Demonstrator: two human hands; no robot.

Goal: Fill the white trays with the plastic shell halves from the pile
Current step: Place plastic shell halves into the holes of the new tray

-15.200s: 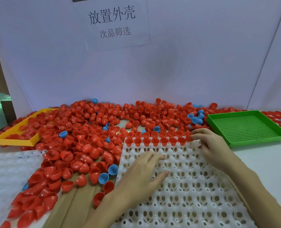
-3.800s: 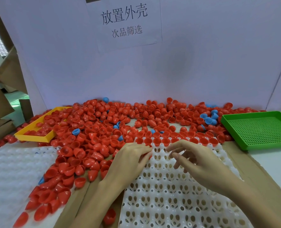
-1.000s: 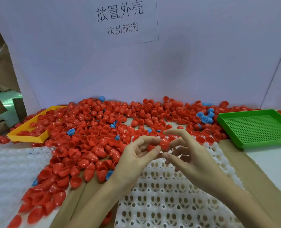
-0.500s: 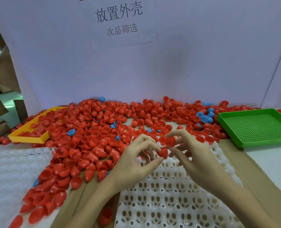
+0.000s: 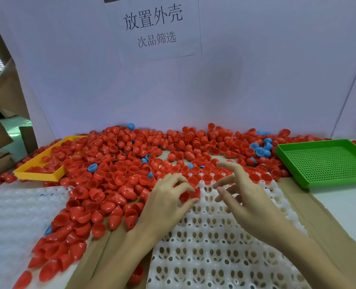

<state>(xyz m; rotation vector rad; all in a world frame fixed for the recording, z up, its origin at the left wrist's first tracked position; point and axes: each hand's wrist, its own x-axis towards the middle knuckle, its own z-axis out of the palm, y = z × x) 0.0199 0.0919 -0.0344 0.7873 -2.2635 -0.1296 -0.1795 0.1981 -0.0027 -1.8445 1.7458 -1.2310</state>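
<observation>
A white tray (image 5: 214,247) with rows of holed cups lies in front of me. Red shell halves (image 5: 206,177) fill its far row. A big pile of red shell halves (image 5: 120,163), with a few blue ones, spreads behind and left of it. My left hand (image 5: 166,203) pinches a red shell half (image 5: 195,192) between thumb and fingertips, down at the second row near the tray's left side. My right hand (image 5: 246,197) hovers over the tray just right of it, fingers spread, holding nothing.
A green perforated tray (image 5: 327,163) sits at the right and a yellow tray (image 5: 39,170) holding red shells at the left. Another white tray (image 5: 16,215) lies at the near left. Brown cardboard (image 5: 319,222) lies under the tray. A white backboard stands behind.
The hands met over the tray with red shells between their fingertips. Now the left hand has lowered a shell to the second row, and the right hand has spread its fingers, holding nothing.
</observation>
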